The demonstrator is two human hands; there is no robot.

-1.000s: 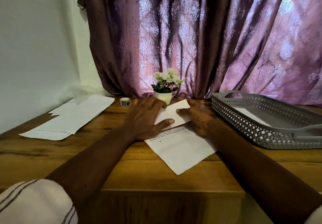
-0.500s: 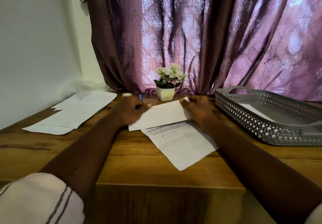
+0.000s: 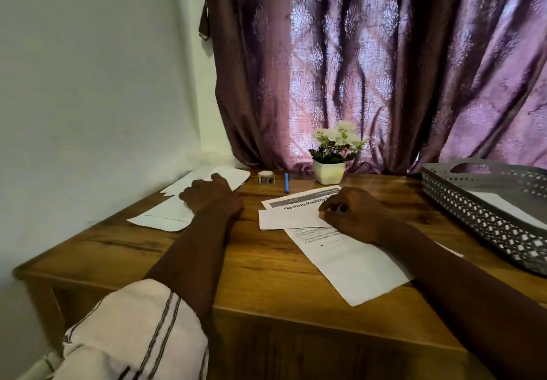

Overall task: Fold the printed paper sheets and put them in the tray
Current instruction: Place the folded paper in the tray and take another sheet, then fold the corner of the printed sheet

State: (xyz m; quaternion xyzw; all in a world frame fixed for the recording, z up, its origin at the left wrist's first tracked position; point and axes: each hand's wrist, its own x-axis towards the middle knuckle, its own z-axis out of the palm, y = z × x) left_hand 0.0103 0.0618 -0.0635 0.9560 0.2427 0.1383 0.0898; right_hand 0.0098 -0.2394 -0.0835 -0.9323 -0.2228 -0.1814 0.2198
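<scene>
The left hand (image 3: pixel 210 197) lay palm-down, fingers loosely spread, on the envelopes (image 3: pixel 177 206) at the far-left side of the tabletop (image 3: pixel 257 264), near the wall; it gripped nothing visible. The right hand (image 3: pixel 352 215) rested curled on a folded sheet (image 3: pixel 288 218), knuckles up; whether the fingers pinched the paper could not be told. The folded sheet lay across a printed sheet (image 3: pixel 349 261) headed "Washing Machine", which ran diagonally, its near corner close to the front edge of the tabletop. The grey perforated tray (image 3: pixel 473 211) stood at the right side, apart from the printed sheet, with white paper (image 3: pixel 503 206) inside; its right end ran out of view. A tape roll (image 3: pixel 266 177), a blue pen (image 3: pixel 286 183) and a potted plant (image 3: pixel 331 155) stood along the rear edge before the curtain (image 3: pixel 370 63). Bare wood lay open between the two forearms and along the front-left edge.
</scene>
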